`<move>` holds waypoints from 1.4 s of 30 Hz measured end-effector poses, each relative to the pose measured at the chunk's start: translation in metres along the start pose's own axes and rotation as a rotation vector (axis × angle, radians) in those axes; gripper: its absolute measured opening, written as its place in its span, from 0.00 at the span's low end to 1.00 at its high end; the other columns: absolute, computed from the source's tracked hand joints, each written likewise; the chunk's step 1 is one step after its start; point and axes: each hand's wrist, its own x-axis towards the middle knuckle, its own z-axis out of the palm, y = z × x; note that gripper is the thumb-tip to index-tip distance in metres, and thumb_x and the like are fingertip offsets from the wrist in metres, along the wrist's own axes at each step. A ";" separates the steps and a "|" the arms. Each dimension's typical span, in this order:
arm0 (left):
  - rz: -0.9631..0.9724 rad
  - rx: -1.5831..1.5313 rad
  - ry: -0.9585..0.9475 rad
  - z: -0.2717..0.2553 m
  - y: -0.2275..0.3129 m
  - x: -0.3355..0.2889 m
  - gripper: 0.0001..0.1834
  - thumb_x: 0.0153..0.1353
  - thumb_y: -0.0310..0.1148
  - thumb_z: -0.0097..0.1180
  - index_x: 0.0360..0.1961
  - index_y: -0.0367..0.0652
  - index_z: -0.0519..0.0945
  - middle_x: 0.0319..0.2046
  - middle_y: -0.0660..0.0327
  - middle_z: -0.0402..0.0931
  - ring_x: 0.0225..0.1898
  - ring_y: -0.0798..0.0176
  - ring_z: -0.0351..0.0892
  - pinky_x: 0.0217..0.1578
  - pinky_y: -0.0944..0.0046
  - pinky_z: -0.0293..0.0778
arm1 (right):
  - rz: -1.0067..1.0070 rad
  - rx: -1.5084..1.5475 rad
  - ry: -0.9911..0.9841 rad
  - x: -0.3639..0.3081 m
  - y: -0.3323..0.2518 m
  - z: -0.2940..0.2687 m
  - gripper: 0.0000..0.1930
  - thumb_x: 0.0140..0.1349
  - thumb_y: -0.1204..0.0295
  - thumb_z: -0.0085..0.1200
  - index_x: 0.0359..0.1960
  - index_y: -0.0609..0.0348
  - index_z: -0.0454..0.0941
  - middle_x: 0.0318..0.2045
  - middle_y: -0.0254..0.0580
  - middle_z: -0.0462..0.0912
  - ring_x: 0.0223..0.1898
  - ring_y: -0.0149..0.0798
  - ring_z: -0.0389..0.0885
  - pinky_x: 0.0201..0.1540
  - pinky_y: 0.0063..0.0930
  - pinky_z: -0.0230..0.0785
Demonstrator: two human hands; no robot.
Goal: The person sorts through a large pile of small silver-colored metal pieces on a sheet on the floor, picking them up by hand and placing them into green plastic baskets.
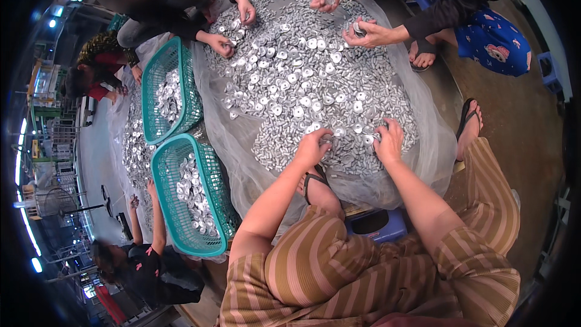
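Head view: biggest thing in front of you is that clear plastic sheet (224,124), all wrinkled around the edges, with a wide pile of metal parts (302,72) spread across it. Taking the pile's middle as the clock centre, you've got an upper teal basket (192,85) at 9 o'clock and a lower teal basket (218,194) at 8, both with silver discs in them. There's a blue stool (396,224) at 5, near your legs. One co-worker's hands are at 10, another's at 1.

Your left grip (313,147) is at 6, fingers curled down over the parts; honestly can't tell if it's pinching anything. Your right grip (390,141) is between 4 and 5, fingers bent, a silver disc (368,139) just beside it; can't tell there either. Smallest are the grey cylinders (272,145), lying thick around the discs.
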 end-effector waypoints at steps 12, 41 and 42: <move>0.195 0.223 0.217 0.000 -0.023 0.014 0.12 0.44 0.27 0.59 0.33 0.46 0.74 0.28 0.62 0.73 0.28 0.62 0.73 0.29 0.62 0.68 | -0.026 -0.147 0.045 0.017 -0.027 -0.028 0.05 0.38 0.72 0.57 0.19 0.56 0.75 0.34 0.40 0.70 0.41 0.43 0.66 0.45 0.39 0.57; -0.012 0.314 -0.036 -0.011 -0.039 -0.009 0.11 0.39 0.36 0.63 0.25 0.47 0.75 0.32 0.58 0.75 0.30 0.54 0.75 0.31 0.62 0.71 | 0.852 1.546 -0.394 0.068 -0.006 -0.024 0.09 0.37 0.81 0.41 0.24 0.55 0.63 0.23 0.39 0.70 0.28 0.37 0.73 0.26 0.33 0.68; 0.061 0.270 0.066 -0.012 -0.045 -0.011 0.08 0.41 0.30 0.60 0.24 0.45 0.74 0.32 0.60 0.76 0.28 0.59 0.76 0.28 0.63 0.71 | 0.829 1.476 -0.418 0.068 -0.004 -0.026 0.11 0.37 0.82 0.40 0.26 0.55 0.63 0.24 0.39 0.70 0.27 0.37 0.73 0.25 0.32 0.67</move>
